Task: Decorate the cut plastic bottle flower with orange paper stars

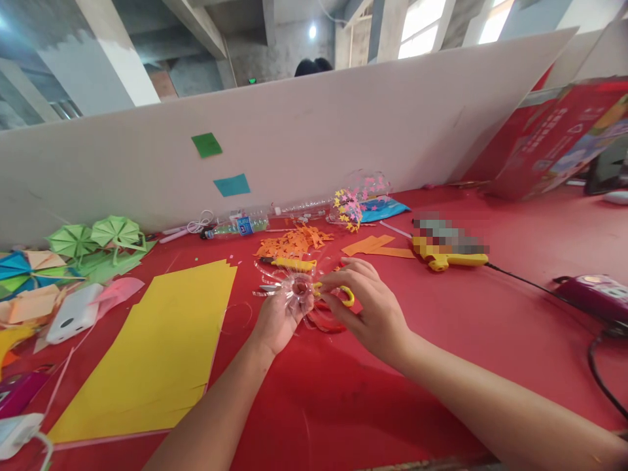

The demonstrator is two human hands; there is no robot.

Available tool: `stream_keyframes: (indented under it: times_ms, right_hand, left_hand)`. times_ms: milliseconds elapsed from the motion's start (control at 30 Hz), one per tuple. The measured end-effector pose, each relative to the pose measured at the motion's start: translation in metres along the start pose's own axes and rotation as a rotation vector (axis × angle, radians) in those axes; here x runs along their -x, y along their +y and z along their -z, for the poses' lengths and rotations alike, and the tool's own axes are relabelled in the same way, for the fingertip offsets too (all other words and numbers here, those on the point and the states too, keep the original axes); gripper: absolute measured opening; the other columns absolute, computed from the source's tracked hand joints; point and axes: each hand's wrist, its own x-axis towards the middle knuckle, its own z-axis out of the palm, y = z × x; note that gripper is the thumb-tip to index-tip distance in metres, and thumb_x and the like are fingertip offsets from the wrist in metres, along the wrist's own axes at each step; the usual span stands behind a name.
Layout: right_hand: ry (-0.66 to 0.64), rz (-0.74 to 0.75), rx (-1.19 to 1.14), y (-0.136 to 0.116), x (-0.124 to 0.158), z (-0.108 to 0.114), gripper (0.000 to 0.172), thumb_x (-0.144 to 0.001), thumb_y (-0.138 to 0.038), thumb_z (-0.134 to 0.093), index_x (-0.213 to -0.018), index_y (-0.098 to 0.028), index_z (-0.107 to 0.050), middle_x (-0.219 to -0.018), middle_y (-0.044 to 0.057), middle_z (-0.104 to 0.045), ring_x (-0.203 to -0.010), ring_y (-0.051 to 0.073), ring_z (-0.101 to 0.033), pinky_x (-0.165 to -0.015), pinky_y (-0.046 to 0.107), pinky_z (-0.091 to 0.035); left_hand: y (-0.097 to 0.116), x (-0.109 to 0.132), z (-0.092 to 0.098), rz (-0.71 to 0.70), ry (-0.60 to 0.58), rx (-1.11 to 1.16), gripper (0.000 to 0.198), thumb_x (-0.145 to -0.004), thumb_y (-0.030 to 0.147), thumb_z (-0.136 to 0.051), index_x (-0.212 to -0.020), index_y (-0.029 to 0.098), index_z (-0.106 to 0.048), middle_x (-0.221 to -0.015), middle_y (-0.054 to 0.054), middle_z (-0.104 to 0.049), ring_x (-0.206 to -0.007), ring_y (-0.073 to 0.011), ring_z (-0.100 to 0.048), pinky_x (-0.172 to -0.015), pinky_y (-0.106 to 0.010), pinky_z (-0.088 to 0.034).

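Note:
My left hand [280,320] grips a clear plastic bottle piece [300,285] whose side is cut into strips that fan outward, its round opening facing me. My right hand [367,304] is at the piece's right side, thumb and fingers close together in a pinch; whatever lies between them is too small to make out. Beneath and behind lies a pair of scissors with red and yellow handles [349,297], partly hidden by the plastic and my fingers. A yellow utility knife [294,263] rests just beyond, before a pile of orange paper cut-outs [294,242].
Yellow paper sheets [161,340] lie left, near folded green paper umbrellas [115,231] and a white device [73,314]. A yellow glue gun [449,260] with a cord lies right. Plastic bottles [245,224] and a star-decorated clear piece [348,209] line the white partition [314,137].

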Motion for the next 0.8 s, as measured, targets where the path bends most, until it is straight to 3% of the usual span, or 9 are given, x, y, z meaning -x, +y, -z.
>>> stream_keyframes:
  times_ms: [200, 800]
  right_hand:
    - [0.002, 0.031, 0.021, 0.0000, -0.0010, 0.0000, 0.020, -0.089, -0.012, -0.050, -0.103, -0.023, -0.061, -0.071, 0.000, -0.064, -0.067, 0.016, -0.056, -0.087, 0.041, -0.047]
    - [-0.023, 0.047, 0.044, -0.0005, -0.0013, 0.0031, 0.016, -0.089, -0.016, -0.054, -0.093, -0.024, -0.066, -0.076, 0.000, -0.068, -0.070, 0.015, -0.060, -0.093, 0.041, -0.043]
  left_hand:
    - [0.0008, -0.0006, -0.0001, 0.003, -0.012, -0.006, 0.004, -0.081, 0.017, -0.063, -0.083, 0.014, -0.065, -0.077, -0.003, -0.065, -0.063, -0.0087, -0.060, -0.061, -0.020, -0.051]
    - [0.0032, 0.0015, -0.0037, 0.025, -0.014, -0.017, 0.010, -0.082, 0.022, -0.063, -0.082, 0.013, -0.066, -0.072, -0.002, -0.062, -0.063, -0.0089, -0.059, -0.060, -0.019, -0.050]
